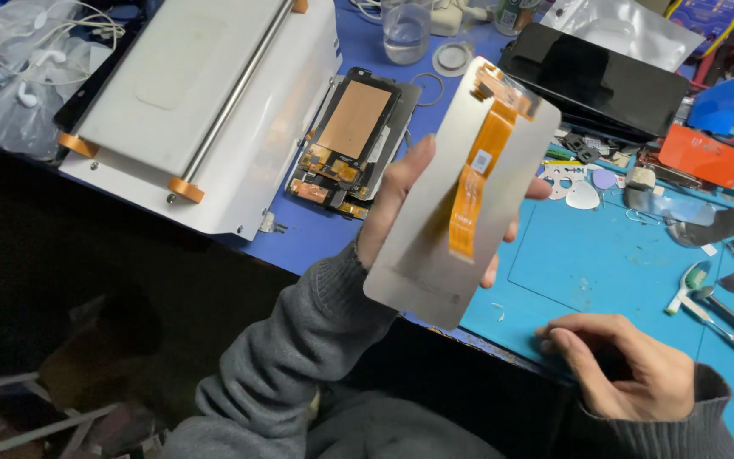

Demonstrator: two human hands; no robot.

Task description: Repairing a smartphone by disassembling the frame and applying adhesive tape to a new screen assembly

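Note:
My left hand (pixel 401 200) holds up a flat silver phone screen panel (pixel 503 221), back side toward me, with an orange flex ribbon (pixel 479 174) running down its middle. The thumb lies along the panel's left edge and fingertips show at its right edge. My right hand (pixel 626 370) rests with curled fingers on the front edge of the light blue work mat (pixel 605 255), holding nothing. Both wrists wear grey knitted sleeves.
A white machine with a metal roller (pixel 189 93) stands at the back left. Beside it lie opened phone assemblies (pixel 350 136). A black phone (pixel 596 81), an orange case (pixel 702 157), a glass (pixel 405 30), picks and hand tools (pixel 724 306) crowd the right.

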